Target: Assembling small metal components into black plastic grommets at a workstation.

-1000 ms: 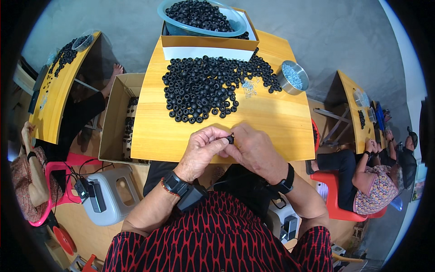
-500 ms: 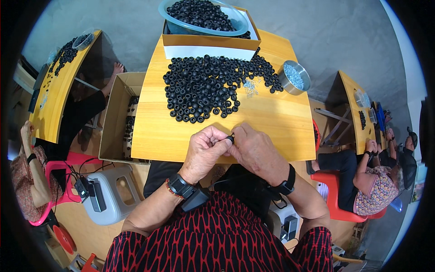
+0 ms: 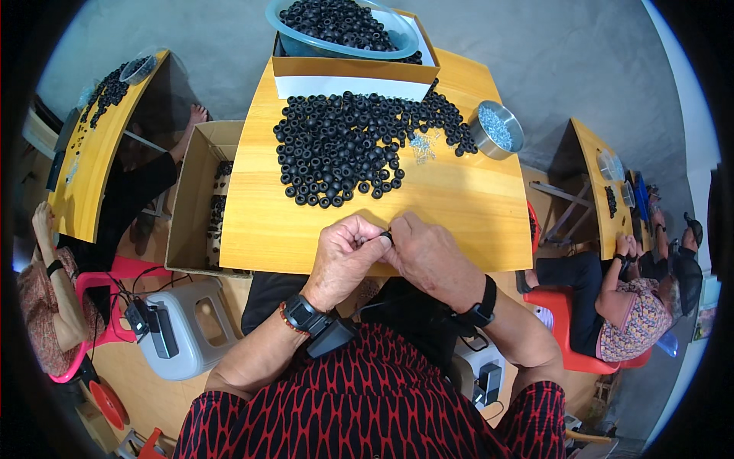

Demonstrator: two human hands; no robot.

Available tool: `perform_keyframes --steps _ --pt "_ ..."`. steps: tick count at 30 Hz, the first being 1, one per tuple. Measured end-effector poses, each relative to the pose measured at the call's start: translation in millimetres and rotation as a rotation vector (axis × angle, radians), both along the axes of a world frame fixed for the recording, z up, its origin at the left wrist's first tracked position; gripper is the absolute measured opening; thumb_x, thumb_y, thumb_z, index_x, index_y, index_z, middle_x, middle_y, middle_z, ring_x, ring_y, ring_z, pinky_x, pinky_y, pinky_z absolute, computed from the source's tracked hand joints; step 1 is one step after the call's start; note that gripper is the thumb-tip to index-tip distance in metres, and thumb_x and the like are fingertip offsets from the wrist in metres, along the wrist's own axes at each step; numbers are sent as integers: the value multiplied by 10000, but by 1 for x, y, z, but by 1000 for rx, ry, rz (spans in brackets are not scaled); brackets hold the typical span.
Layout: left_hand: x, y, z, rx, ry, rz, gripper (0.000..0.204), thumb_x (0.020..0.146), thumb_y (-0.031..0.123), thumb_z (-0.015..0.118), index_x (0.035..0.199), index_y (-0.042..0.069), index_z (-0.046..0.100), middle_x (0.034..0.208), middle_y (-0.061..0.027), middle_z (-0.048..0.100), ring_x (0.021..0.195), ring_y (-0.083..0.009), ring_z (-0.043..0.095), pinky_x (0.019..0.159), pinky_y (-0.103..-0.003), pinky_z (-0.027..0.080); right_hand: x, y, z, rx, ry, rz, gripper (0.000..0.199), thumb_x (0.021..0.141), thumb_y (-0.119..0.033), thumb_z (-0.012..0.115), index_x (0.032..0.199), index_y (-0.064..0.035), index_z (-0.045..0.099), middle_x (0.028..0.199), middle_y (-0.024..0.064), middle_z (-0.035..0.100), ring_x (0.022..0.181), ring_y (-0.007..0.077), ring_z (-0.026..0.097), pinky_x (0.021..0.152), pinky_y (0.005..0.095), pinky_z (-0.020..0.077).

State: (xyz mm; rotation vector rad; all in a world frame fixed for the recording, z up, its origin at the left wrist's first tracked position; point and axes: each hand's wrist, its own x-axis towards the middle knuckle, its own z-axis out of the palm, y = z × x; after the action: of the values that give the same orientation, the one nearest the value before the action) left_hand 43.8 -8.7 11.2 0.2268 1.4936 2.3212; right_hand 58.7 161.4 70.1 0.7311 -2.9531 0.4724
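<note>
My left hand (image 3: 345, 256) pinches a small black ring-shaped piece (image 3: 387, 236) between thumb and fingers, over the near edge of the wooden table (image 3: 260, 222). Against it, my right hand (image 3: 430, 256) has its fingers closed at the same spot; what they hold is hidden. Beyond my hands lies a broad pile of black round pieces with holes (image 3: 325, 149). Small silvery pins (image 3: 422, 148) are scattered at the pile's right side. A metal bowl (image 3: 514, 142) full of similar pins stands at the table's right edge.
A blue basin (image 3: 344, 52) of black pieces rests on a shallow box (image 3: 359, 75) at the far end. An open cardboard carton (image 3: 187, 206) stands left of the table, near a grey stool (image 3: 189, 325). People sit at tables on the left (image 3: 46, 298) and right (image 3: 631, 314).
Both hands stay together at the table edge. My right fingers have shifted slightly, covering more of the black piece.
</note>
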Motion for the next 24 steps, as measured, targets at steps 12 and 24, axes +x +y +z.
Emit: perform_keyframes --steps 12,24 --pt "-4 4 -10 -60 35 99 22 948 -12 640 926 -14 638 855 -68 705 759 -92 651 728 -250 548 -5 -8 1 46 33 -32 291 907 -256 685 877 -19 520 768 170 571 662 383 633 563 456 493" --pt "1 9 -11 -11 36 132 34 959 -8 626 925 -12 627 845 -64 697 738 -89 649 711 -258 557 -8 -2 -9 35 72 -16 329 936 -314 651 859 -16 535 785 145 577 657 332 652 556 420 515"
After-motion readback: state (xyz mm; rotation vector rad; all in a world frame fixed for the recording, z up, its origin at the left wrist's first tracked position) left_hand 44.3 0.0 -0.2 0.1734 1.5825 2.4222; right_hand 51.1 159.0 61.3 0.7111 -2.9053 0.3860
